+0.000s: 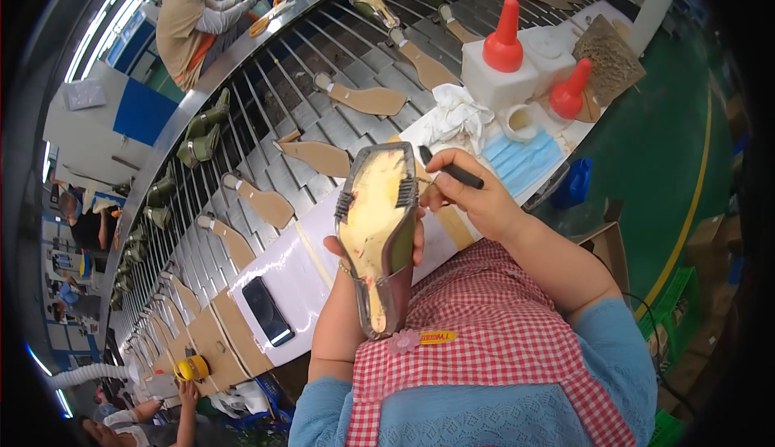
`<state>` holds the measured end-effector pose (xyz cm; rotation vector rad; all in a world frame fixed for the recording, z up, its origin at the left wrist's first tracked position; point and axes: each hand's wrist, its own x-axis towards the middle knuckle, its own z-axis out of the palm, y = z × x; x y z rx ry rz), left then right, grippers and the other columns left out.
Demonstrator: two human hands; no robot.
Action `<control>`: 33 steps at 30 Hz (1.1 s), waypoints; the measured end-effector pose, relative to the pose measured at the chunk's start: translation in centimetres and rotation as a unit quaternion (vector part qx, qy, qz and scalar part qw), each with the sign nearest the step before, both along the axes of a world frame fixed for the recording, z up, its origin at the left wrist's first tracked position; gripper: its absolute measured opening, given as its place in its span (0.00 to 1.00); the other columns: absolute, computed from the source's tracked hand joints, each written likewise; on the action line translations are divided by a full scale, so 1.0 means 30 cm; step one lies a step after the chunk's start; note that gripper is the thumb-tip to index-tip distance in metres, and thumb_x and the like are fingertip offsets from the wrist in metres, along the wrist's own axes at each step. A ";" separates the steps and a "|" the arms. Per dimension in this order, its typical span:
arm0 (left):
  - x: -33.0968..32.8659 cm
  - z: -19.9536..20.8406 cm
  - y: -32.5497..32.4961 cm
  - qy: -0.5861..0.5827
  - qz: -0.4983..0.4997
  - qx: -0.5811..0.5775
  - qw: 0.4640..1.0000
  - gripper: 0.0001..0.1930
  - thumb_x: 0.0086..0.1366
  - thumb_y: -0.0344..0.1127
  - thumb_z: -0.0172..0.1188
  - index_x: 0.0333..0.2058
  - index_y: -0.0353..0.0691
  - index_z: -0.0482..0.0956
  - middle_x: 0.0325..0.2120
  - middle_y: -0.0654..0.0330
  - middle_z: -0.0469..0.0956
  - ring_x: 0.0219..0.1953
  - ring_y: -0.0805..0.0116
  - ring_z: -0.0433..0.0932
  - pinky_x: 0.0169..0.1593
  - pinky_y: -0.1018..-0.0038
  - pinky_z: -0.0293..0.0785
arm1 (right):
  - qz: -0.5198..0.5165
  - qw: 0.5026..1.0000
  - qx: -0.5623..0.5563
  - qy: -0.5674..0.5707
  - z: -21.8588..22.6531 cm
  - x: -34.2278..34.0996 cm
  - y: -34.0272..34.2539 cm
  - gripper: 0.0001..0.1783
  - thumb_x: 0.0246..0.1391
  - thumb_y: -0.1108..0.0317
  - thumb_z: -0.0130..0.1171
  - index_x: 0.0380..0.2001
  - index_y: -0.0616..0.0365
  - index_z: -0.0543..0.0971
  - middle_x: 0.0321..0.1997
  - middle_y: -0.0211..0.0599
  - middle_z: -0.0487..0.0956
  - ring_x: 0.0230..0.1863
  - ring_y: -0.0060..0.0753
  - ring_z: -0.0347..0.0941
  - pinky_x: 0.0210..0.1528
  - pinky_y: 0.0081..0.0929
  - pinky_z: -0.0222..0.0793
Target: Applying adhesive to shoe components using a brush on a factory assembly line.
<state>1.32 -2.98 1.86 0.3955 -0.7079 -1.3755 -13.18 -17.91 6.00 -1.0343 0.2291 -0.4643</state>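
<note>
We see an upturned shoe (375,221) in front of the apron, raised above the edge of the work surface, its wide end pointing away from the wearer and its narrow end toward them. Its underside is pale cream-yellow, uneven and lightly blotched, with small reddish marks near the edge. A grey rim borders the wide end, and dark, closely pleated bands fold over both sides (we count one at each edge). The right flank looks olive and dull maroon; the narrow end is a slim yellow strip inside a glossy, greyish edge.

The left hand (418,239) is wrapped around the shoe from beneath, fingers showing at both sides. The right hand (476,201) has its fingers clamped on a black-handled tool (462,175) beside the right edge; we cannot tell whether the tool touches the shoe.

Around them we find a crumpled white cloth (457,116), a blue face mask (523,156) and a white bottle (496,80) with a red nozzle (504,39). A black phone (268,311) lies on the white surface (300,281) to the left. Beyond, brown sole-shaped pieces (367,98) rest on a rack of metal bars (303,64), and a co-worker (194,31) stands at its far side.
</note>
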 end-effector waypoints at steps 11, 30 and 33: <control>-0.067 0.069 0.073 0.136 -0.071 -0.008 0.988 0.65 0.34 0.84 0.51 0.60 0.32 0.57 0.27 0.42 0.74 0.22 0.59 0.76 0.23 0.71 0.74 | 0.045 0.999 0.006 0.008 -0.072 0.071 0.049 0.13 0.56 0.72 0.58 0.45 0.57 0.70 0.32 0.28 0.75 0.39 0.19 0.73 0.43 0.18 0.67; 0.119 0.026 0.227 -0.747 0.192 0.289 0.567 0.44 0.48 0.57 0.67 0.59 0.35 0.64 0.40 0.49 0.76 0.42 0.54 0.77 0.46 0.67 0.72 | -0.050 0.984 -0.145 0.094 -0.104 -0.032 0.082 0.18 0.61 0.64 0.53 0.51 0.62 0.73 0.29 0.26 0.74 0.29 0.15 0.66 0.33 0.14 0.64; 0.143 0.021 0.229 -0.667 0.239 0.264 0.654 0.36 0.52 0.46 0.67 0.56 0.33 0.67 0.40 0.51 0.74 0.42 0.57 0.76 0.47 0.68 0.72 | -0.046 0.983 -0.133 0.121 -0.104 -0.016 0.097 0.15 0.60 0.68 0.53 0.48 0.63 0.74 0.28 0.28 0.74 0.29 0.16 0.67 0.33 0.14 0.64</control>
